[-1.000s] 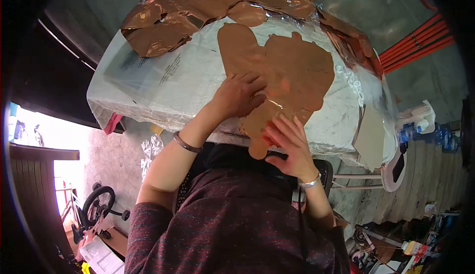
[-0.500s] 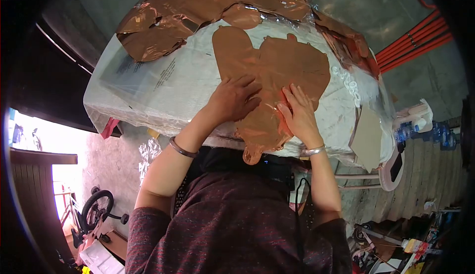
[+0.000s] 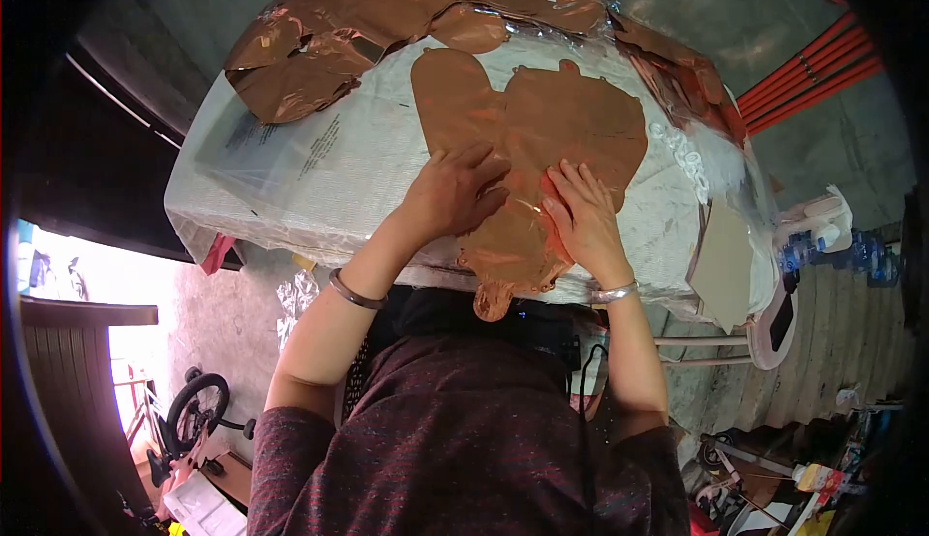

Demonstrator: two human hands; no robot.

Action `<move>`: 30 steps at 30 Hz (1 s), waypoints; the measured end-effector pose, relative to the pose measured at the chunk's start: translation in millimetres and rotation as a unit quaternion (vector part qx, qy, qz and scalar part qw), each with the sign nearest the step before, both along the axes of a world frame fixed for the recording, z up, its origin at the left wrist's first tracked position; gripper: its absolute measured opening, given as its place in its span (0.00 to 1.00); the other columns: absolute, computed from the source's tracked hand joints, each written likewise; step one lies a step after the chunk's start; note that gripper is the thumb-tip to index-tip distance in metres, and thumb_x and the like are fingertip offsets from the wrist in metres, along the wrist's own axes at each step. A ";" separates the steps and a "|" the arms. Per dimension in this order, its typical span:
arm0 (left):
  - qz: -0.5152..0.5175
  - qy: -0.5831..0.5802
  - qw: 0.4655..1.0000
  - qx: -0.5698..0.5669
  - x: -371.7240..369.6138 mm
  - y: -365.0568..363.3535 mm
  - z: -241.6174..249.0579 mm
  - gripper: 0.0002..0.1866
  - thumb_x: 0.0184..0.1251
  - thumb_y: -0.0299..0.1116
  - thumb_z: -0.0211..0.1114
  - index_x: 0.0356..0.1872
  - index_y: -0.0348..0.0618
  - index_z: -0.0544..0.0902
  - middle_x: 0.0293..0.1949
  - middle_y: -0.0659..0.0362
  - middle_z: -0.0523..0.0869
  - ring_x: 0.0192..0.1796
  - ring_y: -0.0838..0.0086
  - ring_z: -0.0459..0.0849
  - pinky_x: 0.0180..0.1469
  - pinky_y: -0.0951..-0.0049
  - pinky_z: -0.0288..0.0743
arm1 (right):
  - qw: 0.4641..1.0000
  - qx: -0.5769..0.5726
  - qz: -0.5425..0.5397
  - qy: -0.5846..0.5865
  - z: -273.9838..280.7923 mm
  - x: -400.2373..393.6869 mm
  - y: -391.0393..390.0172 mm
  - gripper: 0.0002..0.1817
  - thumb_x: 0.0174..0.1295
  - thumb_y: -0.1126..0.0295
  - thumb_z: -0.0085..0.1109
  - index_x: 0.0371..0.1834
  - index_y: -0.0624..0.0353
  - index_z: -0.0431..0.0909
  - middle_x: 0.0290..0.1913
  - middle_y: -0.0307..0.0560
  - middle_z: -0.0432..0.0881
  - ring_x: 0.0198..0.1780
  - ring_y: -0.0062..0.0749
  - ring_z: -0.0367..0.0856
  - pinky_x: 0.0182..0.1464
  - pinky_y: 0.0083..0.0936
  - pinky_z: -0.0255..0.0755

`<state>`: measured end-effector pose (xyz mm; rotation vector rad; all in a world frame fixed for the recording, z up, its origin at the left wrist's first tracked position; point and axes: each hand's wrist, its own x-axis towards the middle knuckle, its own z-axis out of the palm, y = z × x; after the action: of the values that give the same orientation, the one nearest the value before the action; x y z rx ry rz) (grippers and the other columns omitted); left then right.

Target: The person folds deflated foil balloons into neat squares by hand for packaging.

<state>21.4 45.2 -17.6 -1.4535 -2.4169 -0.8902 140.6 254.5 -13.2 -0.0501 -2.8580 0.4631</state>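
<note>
Both hands, the left hand (image 3: 455, 193) and right hand (image 3: 581, 222), lie flat and open, gripping nothing, on the copper foil balloon (image 3: 527, 149) spread over the white-covered table (image 3: 319, 178); smoothing works best pressing outward evenly.

copper foil balloon (image 3: 542, 139) deflated, flat on white-covered table (image 3: 329, 188), tail overhanging near edge

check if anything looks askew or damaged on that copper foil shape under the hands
The flat foil shape is wrinkled and bunched near the table edge, between the left hand and right hand; its tail hangs over the edge. Crumpled foil pieces lie heaped behind.
</note>
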 end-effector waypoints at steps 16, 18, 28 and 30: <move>0.007 0.001 1.000 -0.016 1.9 -1.4 0.5 0.20 0.63 0.42 0.64 0.54 0.46 0.80 0.59 0.47 0.78 0.64 0.53 0.74 0.61 0.58 0.69 | 1.000 -0.007 0.014 0.026 2.8 0.9 -1.6 0.25 0.72 0.56 0.47 0.67 0.56 0.71 0.71 0.50 0.67 0.74 0.50 0.59 0.74 0.47 0.47; 0.006 -0.007 1.000 -0.017 2.3 -1.4 2.6 0.20 0.63 0.41 0.64 0.54 0.46 0.80 0.58 0.47 0.78 0.64 0.54 0.74 0.61 0.58 0.70 | 1.000 0.003 0.014 -0.009 1.5 -0.1 -0.8 0.25 0.71 0.56 0.47 0.67 0.56 0.71 0.71 0.50 0.68 0.74 0.50 0.59 0.74 0.47 0.47; 0.002 -0.018 1.000 0.002 0.9 -1.3 2.0 0.18 0.63 0.39 0.65 0.53 0.46 0.81 0.59 0.49 0.78 0.61 0.53 0.76 0.58 0.59 0.72 | 1.000 0.009 0.011 -0.005 2.3 -1.0 -2.0 0.25 0.70 0.54 0.49 0.66 0.54 0.71 0.70 0.49 0.68 0.74 0.48 0.60 0.74 0.48 0.48; -0.001 -0.008 1.000 -0.012 0.0 -0.9 1.1 0.19 0.63 0.39 0.64 0.54 0.46 0.81 0.60 0.50 0.78 0.61 0.54 0.76 0.58 0.59 0.71 | 1.000 0.008 0.010 -0.007 2.2 -0.6 -2.1 0.25 0.70 0.54 0.49 0.66 0.54 0.71 0.70 0.49 0.69 0.74 0.48 0.60 0.74 0.48 0.48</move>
<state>21.3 44.2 -16.4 -1.4634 -2.4464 -0.8797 140.0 252.5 -11.0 -0.0230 -2.8789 0.4456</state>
